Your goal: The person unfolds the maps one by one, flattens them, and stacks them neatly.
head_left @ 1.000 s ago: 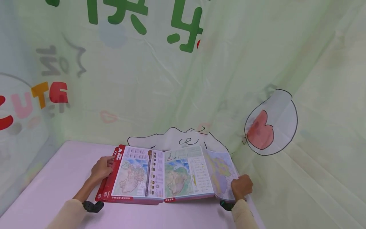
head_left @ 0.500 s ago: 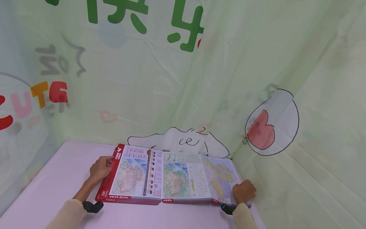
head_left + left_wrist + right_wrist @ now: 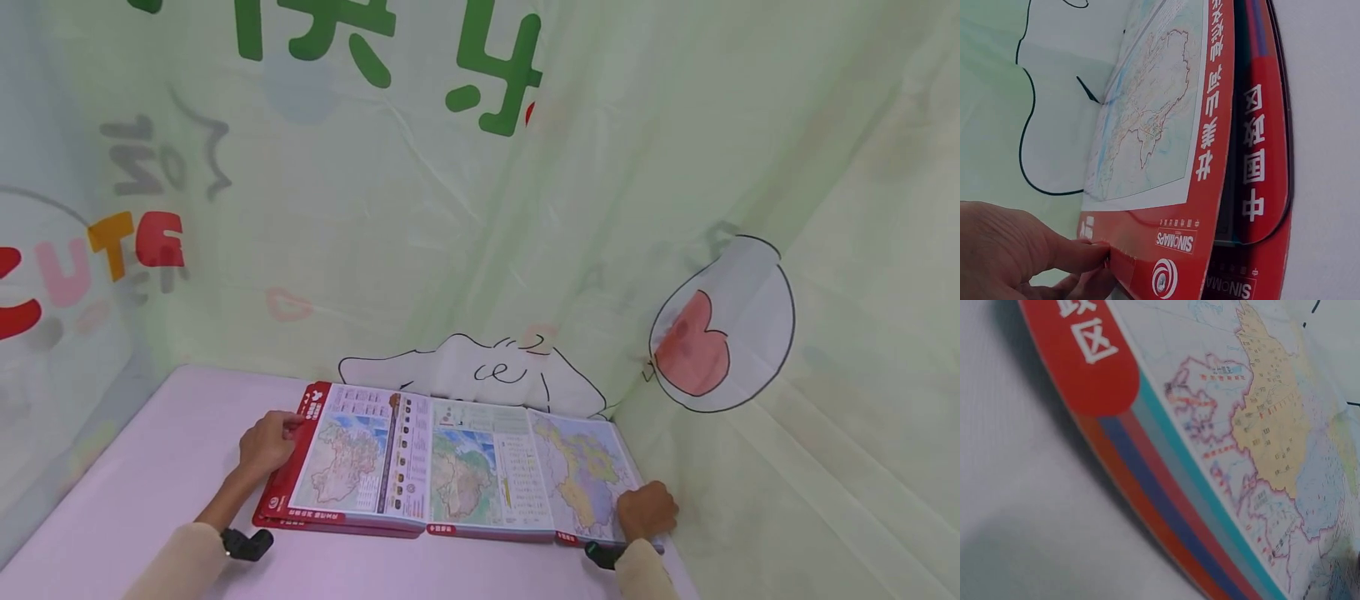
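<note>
A fold-out map (image 3: 459, 479) lies across the table in three panels, each with a printed map and a red label at its near edge. My left hand (image 3: 266, 443) pinches the red left border between thumb and fingers; the left wrist view shows this red border (image 3: 1147, 250) lifted a little off a red-edged layer beneath. At the far right, my right hand (image 3: 647, 510), fingers curled, grips the outer edge of the right panel (image 3: 577, 467). Coloured stripes (image 3: 1166, 512) run along that panel's curved near edge in the right wrist view, where the hand is almost wholly out of frame.
The pale pink table (image 3: 375, 571) stretches in front of the map. Behind and to the right hangs a light green printed curtain (image 3: 450, 225), close to the map's far edge and the right hand. A dark device (image 3: 247, 544) sits at the left wrist, another (image 3: 602, 554) at the right.
The right hand has moved right and slightly nearer, drawing the right panel outward. The creased middle and right panels now lie flatter and more spread. The left hand keeps its hold.
</note>
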Tool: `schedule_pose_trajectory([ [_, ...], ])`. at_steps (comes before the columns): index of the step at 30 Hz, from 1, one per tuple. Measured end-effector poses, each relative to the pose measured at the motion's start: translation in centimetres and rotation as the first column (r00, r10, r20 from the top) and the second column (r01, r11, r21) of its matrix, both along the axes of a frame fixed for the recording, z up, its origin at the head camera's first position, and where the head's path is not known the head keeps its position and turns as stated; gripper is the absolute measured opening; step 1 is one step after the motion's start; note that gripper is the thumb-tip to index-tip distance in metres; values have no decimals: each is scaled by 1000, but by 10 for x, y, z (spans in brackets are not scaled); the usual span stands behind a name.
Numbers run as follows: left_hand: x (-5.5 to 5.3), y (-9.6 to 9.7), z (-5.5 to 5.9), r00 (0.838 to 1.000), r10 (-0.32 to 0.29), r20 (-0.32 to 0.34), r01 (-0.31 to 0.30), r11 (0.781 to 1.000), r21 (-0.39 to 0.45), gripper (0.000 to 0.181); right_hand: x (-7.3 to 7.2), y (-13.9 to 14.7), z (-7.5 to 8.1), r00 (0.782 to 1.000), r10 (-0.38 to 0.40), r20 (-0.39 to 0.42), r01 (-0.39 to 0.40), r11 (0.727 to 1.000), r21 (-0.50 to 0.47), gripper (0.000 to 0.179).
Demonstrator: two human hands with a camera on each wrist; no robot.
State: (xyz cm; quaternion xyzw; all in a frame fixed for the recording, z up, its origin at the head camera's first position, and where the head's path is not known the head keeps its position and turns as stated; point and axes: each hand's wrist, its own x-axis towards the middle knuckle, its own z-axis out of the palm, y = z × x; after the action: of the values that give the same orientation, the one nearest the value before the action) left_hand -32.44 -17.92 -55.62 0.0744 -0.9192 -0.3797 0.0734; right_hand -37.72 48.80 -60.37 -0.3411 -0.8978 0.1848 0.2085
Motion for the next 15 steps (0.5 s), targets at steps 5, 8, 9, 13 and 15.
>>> schedule_pose_trajectory([
  [5, 1, 1, 3, 1000, 15, -18, -15, 1000, -15, 53, 1, -2, 0, 1000, 1, -21, -2, 1000, -7, 27],
  [8, 3, 0, 5, 999, 25, -25, -25, 999, -20, 53, 2, -5, 3, 1000, -8, -25, 8, 1000, 7, 24],
  [9, 3, 0, 6, 999, 26, -28, -26, 999, -20, 53, 2, -7, 4, 1000, -18, -18, 18, 1000, 15, 24],
  [13, 2, -1, 4, 999, 21, -50, -22, 1000, -3, 49, 1, -15, 2, 995, -83, 54, 81, 996, 28, 30],
  [15, -1, -2, 1, 998, 7, -69, -7, 1000, 14, 44, 0, -21, 1, 992, -99, 75, 96, 995, 37, 32],
])
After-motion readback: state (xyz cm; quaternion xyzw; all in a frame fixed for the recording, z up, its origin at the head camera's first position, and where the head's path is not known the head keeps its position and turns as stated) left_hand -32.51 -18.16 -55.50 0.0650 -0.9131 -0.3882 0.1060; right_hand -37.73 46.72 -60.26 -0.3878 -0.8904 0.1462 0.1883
